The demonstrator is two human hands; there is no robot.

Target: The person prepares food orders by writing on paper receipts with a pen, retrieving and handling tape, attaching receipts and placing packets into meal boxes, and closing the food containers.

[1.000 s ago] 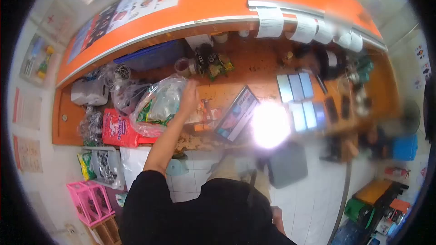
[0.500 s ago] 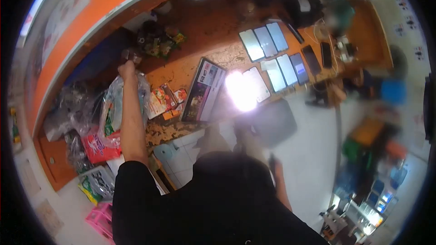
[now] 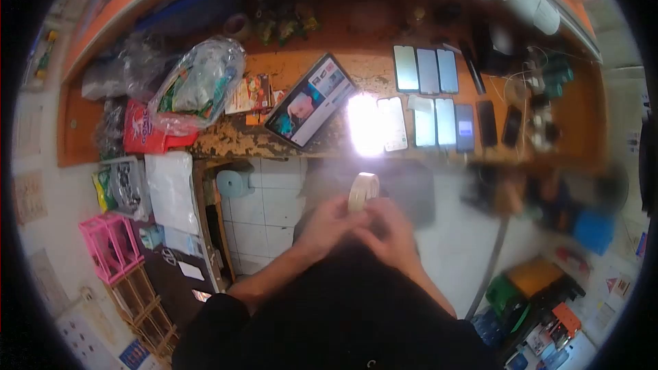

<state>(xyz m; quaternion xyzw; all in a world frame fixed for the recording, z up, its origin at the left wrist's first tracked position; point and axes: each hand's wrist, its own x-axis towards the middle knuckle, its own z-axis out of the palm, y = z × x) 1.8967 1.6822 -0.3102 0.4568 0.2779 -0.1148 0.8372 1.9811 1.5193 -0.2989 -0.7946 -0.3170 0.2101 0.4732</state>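
Observation:
Close in front of my body, below the desk's front edge, both hands meet at a pale roll of tape (image 3: pixel 363 190). My left hand (image 3: pixel 332 225) is closed on the roll's lower left side. Fingers of my right hand (image 3: pixel 392 234) are bent at its lower right, touching or nearly touching my left hand; blur hides whether they pinch anything. Beyond the hands, a tablet (image 3: pixel 310 101) with a lit screen lies slanted on the desk. To its right are a glaring white light (image 3: pixel 366 125) and a phone with a lit screen (image 3: pixel 393 124).
Several phones (image 3: pixel 426 71) lie in rows on the wooden desk (image 3: pixel 233 138). Plastic bags (image 3: pixel 199 85) and a red package (image 3: pixel 147 129) cover the desk's left part. Below stand a pink rack (image 3: pixel 112 247) and a blue-green roll (image 3: pixel 233 183). A grey seat is under the front edge.
My left hand has come back from the desk's far left to my body, now with the tape roll. My right hand has risen from my side to meet it. The view has turned.

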